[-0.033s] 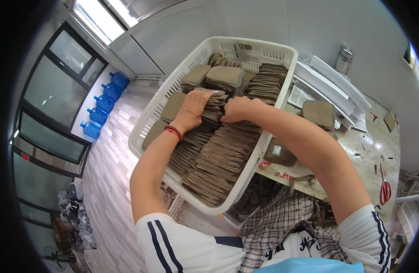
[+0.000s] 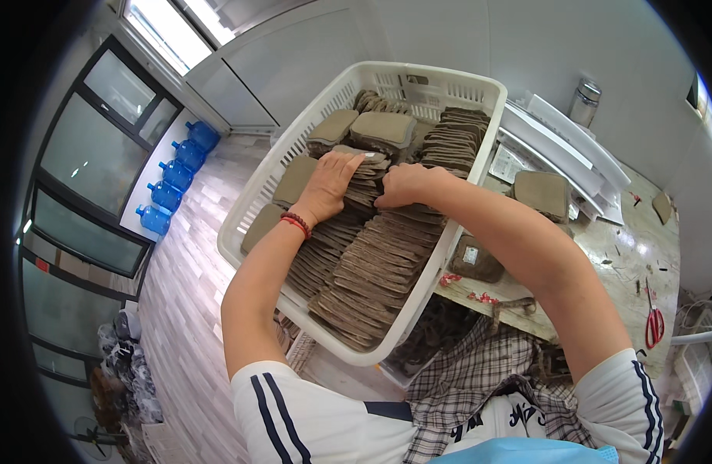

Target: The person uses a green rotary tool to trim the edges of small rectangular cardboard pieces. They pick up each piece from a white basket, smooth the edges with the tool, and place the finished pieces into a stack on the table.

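Note:
A white plastic basket (image 2: pixel 441 276) with slotted walls is packed with flat, brownish, rounded-square pieces (image 2: pixel 387 255) standing in close rows. Several thicker bundles with smooth tan tops (image 2: pixel 383 126) lie toward its far left. My left hand (image 2: pixel 330 185) is closed over a bundle of the flat pieces (image 2: pixel 364 184), its fingers across the top near a small pale tag. Just to the right, my right hand (image 2: pixel 410 185) is curled down among the pieces beside that bundle. Its fingertips are hidden, so what they grip cannot be made out.
Right of the basket, a worktop (image 2: pixel 619 271) bears another tan-topped bundle (image 2: pixel 540 193), a tagged bundle (image 2: pixel 476 259), red-handled scissors (image 2: pixel 654 326), white trays (image 2: pixel 561 147) and a metal flask (image 2: pixel 585 102). Blue water bottles (image 2: pixel 166 197) line the wall at left.

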A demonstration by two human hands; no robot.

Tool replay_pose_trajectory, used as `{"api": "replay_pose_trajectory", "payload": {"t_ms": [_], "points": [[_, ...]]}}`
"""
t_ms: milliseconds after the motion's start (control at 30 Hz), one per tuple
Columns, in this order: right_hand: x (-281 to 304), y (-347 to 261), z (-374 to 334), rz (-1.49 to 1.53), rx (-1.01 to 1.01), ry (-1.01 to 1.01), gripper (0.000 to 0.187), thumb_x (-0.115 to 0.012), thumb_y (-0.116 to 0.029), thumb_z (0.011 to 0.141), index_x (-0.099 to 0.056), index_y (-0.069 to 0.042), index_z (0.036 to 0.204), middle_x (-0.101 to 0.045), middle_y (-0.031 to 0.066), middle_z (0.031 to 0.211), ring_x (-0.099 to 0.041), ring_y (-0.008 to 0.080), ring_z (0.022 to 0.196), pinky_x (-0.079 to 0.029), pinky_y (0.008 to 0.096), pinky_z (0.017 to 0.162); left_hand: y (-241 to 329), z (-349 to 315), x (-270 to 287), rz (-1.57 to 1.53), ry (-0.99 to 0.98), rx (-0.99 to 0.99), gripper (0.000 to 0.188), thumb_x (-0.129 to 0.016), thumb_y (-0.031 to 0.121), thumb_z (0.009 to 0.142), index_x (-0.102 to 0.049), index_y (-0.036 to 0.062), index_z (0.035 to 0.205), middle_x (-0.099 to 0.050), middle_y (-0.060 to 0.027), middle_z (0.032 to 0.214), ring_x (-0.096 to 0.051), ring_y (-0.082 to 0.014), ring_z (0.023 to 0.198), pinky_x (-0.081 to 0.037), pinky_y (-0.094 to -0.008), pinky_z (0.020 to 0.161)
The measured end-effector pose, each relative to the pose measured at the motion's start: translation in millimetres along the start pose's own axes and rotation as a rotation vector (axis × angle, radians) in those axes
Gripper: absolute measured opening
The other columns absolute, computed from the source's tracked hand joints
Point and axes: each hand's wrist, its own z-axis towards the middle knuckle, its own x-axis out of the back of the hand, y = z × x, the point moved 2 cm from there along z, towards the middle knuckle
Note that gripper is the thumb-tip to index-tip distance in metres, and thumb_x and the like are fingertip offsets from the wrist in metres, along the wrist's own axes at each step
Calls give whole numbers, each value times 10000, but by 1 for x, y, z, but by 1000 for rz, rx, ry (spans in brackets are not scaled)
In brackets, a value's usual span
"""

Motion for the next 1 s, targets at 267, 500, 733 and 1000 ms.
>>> {"api": "replay_pose_trajectory", "payload": {"t_ms": [267, 500, 733, 1000], "points": [[3, 1, -1, 53, -10, -20, 580, -668, -539, 775, -680, -95, 1149, -674, 104, 1130, -625, 300, 1063, -483, 428, 889, -4, 2, -20, -55, -45, -8, 841, -626, -118, 587, -362, 57, 1366, -483, -157, 1250, -437, -349, 1222, -323, -439, 1069], [-1, 5, 2, 78, 13, 54, 573, -676, -535, 771, -689, -75, 1112, -680, 113, 1106, -631, 303, 1054, -483, 428, 900, -7, 6, -29, -90, -291, 21, 703, -628, -69, 618, -440, 47, 1285, -502, -163, 1204, -471, -353, 1121, -387, -423, 971], [0, 6, 1, 42, 65, 49, 676, -636, -587, 794, -669, 17, 1095, -672, 167, 1046, -641, 334, 993, -522, 423, 848, -16, 14, -43, -139, -366, 37, 761, -690, -28, 600, -425, 69, 1306, -503, -162, 1216, -453, -362, 1159, -393, -418, 984], [-6, 12, 9, -12, 114, 118, 692, -621, -603, 801, -645, -5, 1148, -621, 155, 1152, -595, 321, 1089, -493, 423, 905, -21, 31, -41, -168, -657, 158, 727, -709, 15, 641, -421, 84, 1306, -511, -158, 1231, -455, -349, 1193, -388, -415, 1014]]}}
